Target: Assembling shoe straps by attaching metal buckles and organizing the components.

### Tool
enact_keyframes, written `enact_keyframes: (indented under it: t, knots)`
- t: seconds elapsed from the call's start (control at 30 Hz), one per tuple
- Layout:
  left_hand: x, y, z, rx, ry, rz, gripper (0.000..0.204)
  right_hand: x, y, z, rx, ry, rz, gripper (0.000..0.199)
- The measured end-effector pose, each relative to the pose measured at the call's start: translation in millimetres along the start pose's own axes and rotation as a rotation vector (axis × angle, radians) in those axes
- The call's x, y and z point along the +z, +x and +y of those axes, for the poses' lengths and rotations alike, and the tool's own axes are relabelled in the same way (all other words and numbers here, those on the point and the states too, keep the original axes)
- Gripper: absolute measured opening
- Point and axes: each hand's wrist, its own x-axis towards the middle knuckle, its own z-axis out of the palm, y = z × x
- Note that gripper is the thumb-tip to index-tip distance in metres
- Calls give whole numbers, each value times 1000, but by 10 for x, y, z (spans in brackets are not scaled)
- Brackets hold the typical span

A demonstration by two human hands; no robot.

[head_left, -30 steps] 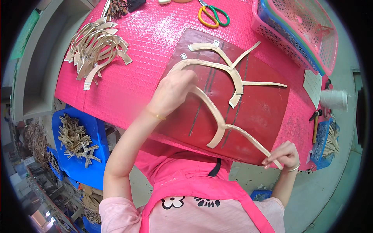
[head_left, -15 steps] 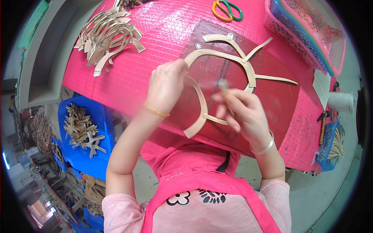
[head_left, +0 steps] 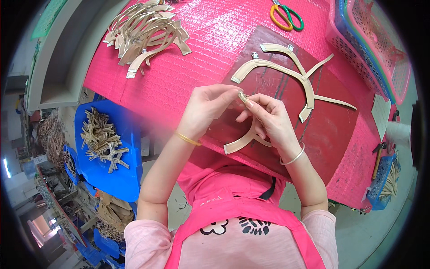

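1. The left hand [head_left: 204, 107] and right hand [head_left: 274, 123] meet near the centre of the frame, both sets of fingers closed in a pinch on a small shiny piece [head_left: 242, 96].
2. Below them, a beige forked strap [head_left: 237, 144] lies over the near edge of the dark red mat [head_left: 329, 152]; its upper part is hidden by the right hand, so I cannot tell whether it reaches the shiny piece.
3. The step in hand looks like lining up or fitting that small piece; it seems to call for a steady left pinch and fine turning by the right fingertips.
4. Two more beige straps [head_left: 291, 71] lie on the mat, right of the hands, with two small silvery fittings [head_left: 255, 55] beside them; a sweeping right hand could nudge these.
5. On the pink bench [head_left: 210, 40], a strap pile [head_left: 150, 38] sits upper left, scissors [head_left: 286, 20] at top, and stacked baskets [head_left: 356, 54] upper right, all well apart from the hands.
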Motion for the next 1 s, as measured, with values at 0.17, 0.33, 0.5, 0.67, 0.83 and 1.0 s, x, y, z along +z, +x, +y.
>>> enact_keyframes:
  t: [0.17, 0.33, 0.5, 0.67, 0.83, 1.0]
  knots:
    - [-21, -2, 2, -2, -14, -2, 22, 42, -78, -47, 18, -116, 8, 22]
    - [-20, -30, -6, 7, -96, -25, 23, 88, -57, -17, -22, -106, 24, 22]
    - [-9, -59, -13, -9, -257, -71, 25, 114, -73, -5, -44, -147, 49, 20]
    - [79, -93, -19, 11, -342, -103, 22, 249, -75, 63, -231, -36, 152, 20]
    - [-15, -61, 140, 117, -241, -5, 22, 124, -159, 6, -88, -149, -31, 24]
    - [-7, -91, 200, 26, -21, -209, 22, 184, -214, 34, -120, -91, -57, 23]
